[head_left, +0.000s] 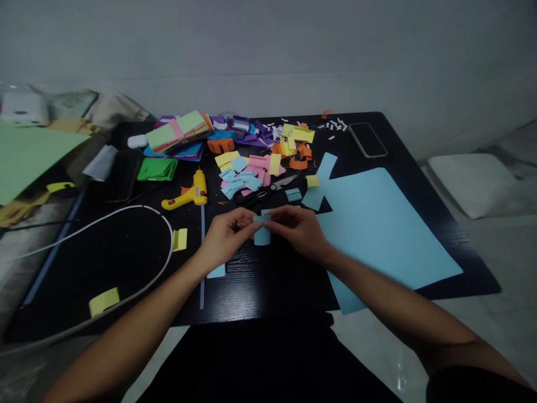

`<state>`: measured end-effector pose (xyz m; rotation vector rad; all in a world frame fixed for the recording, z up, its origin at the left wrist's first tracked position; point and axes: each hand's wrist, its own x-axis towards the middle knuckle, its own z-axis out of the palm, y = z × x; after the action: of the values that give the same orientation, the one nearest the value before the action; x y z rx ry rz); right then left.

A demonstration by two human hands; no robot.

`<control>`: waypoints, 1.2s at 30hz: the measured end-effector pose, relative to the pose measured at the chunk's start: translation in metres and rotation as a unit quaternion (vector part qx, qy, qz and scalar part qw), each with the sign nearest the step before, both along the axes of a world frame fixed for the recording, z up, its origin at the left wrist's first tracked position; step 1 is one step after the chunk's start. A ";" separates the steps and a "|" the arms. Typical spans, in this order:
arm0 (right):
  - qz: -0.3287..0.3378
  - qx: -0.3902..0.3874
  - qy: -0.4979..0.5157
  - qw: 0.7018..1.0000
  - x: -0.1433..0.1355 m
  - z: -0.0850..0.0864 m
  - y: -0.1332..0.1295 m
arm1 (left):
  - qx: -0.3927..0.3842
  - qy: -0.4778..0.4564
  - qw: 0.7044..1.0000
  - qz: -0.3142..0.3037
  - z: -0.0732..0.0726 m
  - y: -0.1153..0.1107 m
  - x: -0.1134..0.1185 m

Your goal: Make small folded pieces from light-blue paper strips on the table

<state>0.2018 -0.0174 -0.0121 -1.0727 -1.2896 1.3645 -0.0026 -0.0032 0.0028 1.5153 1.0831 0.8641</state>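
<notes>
Between my two hands, over the black table, is a small piece of light blue paper [262, 236]. My left hand [229, 234] pinches its left edge with thumb and fingers. From the other side my right hand [300, 230] pinches the same piece, thumb tips nearly meeting at its upper part. Just behind my right hand lie scissors [272, 190] and a small folded blue piece [293, 195]. Large blue sheets [386, 224] lie under and beyond my right forearm. Near my left wrist another blue piece [217, 271] rests on the table.
A yellow glue gun [193, 192] lies left of centre, with a white cable [170, 235] looping nearby. Coloured paper stacks [178, 134] and cut pieces [243, 176] crowd the back. A phone [368, 140] lies back right. Yellow folded pieces [104, 302] sit at left.
</notes>
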 end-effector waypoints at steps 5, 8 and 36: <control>0.002 0.000 -0.029 1.000 0.001 0.001 0.001 | -0.003 -0.013 1.000 0.005 -0.001 0.000 0.001; 0.005 0.004 -0.038 0.999 0.001 0.003 0.001 | -0.004 -0.027 1.000 0.000 -0.001 0.000 0.001; -0.061 0.063 -0.014 0.996 -0.005 0.008 -0.009 | 0.109 0.013 0.994 -0.001 0.005 -0.005 -0.001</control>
<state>0.1966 -0.0262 -0.0043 -1.0685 -1.2920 1.1657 -0.0040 -0.0081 0.0078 1.7112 1.0313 0.9879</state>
